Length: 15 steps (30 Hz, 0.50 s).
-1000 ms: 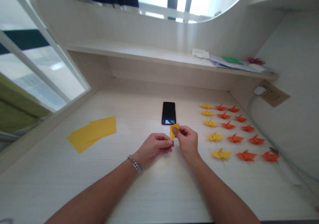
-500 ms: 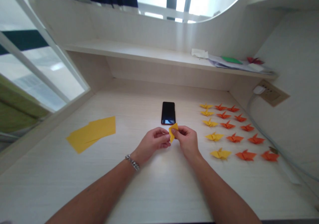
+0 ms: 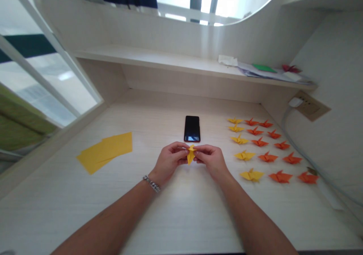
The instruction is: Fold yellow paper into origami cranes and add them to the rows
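Note:
Between my two hands is a small folded piece of yellow origami paper (image 3: pixel 191 155), its narrow tip pointing down toward me. My left hand (image 3: pixel 171 158) pinches its left side with thumb and fingers, and a chain bracelet (image 3: pixel 151 183) circles that wrist. On the other side, my right hand (image 3: pixel 211 159) grips the paper's right edge in a pinch. Just beyond my fingertips a dark phone (image 3: pixel 192 128) lies flat on the desk. Parts of the folded paper are hidden by my fingers.
Yellow paper sheets (image 3: pixel 106 151) overlap on the desk at left. At right stand rows of several folded yellow cranes (image 3: pixel 244 156) and orange cranes (image 3: pixel 267 157). A cable (image 3: pixel 295 141) runs from the wall socket (image 3: pixel 311 105). A shelf (image 3: pixel 170 63) with papers spans the back.
The folded yellow paper has turned and moved slightly left and down, with its tip now pointing toward me. My left hand has closed onto its left side, so both hands hold it.

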### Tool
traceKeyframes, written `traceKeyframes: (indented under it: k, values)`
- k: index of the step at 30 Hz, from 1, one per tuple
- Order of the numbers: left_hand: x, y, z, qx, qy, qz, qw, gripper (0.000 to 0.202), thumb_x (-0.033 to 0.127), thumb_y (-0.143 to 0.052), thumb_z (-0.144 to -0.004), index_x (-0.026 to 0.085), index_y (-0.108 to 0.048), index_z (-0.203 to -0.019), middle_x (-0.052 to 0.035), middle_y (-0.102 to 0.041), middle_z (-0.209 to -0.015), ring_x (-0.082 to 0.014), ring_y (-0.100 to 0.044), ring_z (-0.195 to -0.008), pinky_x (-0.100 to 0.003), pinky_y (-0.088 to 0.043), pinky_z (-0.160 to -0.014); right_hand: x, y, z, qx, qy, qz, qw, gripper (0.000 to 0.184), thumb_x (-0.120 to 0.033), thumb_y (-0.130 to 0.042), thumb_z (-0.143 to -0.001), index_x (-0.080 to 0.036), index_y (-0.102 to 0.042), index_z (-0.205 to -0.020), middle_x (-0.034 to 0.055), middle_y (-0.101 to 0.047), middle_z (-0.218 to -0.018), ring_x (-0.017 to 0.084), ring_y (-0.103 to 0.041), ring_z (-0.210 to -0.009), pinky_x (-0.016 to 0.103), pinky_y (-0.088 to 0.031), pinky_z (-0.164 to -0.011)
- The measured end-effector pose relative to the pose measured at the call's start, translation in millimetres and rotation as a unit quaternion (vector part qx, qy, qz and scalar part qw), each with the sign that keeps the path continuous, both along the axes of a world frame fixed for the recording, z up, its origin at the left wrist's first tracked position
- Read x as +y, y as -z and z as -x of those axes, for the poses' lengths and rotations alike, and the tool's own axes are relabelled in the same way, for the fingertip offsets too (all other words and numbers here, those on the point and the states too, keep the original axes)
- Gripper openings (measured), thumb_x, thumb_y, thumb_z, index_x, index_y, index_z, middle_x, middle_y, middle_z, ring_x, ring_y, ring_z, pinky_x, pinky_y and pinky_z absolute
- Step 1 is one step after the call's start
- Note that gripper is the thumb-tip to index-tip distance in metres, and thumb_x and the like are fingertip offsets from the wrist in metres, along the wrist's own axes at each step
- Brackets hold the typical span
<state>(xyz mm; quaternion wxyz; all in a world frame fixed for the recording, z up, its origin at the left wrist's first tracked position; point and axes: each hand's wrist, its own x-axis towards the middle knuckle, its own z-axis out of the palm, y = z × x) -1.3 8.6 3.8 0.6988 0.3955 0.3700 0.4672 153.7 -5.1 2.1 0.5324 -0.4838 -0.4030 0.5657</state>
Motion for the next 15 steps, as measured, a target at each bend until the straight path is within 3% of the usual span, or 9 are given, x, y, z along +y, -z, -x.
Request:
traceKeyframes:
  k: [6, 10, 15]
  values:
    - [0.3, 0.0, 0.2, -0.004, -0.003, 0.002, 1.000, 0.013, 0.017, -0.069, -0.068, 0.013, -0.065, -0.080, -0.0063, -0.070, -0.077, -0.0182, -0.066, -0.072, -0.030, -0.054, -0.067, -0.2, 0.3, -3.7, 0.028, -0.028, 0.009, 0.999, 0.024, -0.033, -0.073, -0.063, -0.014, -0.073, -0.079, 0.0060, -0.070, -0.069, 0.016, -0.064, -0.063, 0.028, -0.051, -0.062]
    - [0.5, 0.5, -0.7, 0.003, 0.006, -0.003, 1.000, 0.017, 0.023, -0.068, -0.071, 0.013, -0.066, -0.084, -0.0078, -0.070, -0.081, -0.0191, -0.066, -0.074, -0.033, -0.053, -0.070, 0.8, 3.6, -2.1, -0.019, -0.009, -0.004, 1.000, 0.024, -0.029, -0.075, -0.061, -0.014, -0.072, -0.079, 0.0053, -0.070, -0.068, 0.014, -0.062, -0.059, 0.027, -0.051, -0.059]
    - [1.1, 2.6, -1.3, 0.044, -0.014, -0.023, 0.999, 0.027, 0.024, -0.072, -0.067, 0.014, -0.063, -0.091, -0.0042, -0.068, -0.074, -0.0157, -0.064, -0.068, -0.027, -0.053, -0.063, 1.0, 6.2, 0.8, -0.029, -0.004, -0.027, 0.999, 0.020, -0.023, -0.075, -0.059, -0.015, -0.063, -0.072, 0.0005, -0.065, -0.059, 0.011, -0.059, -0.051, 0.023, -0.047, -0.051]
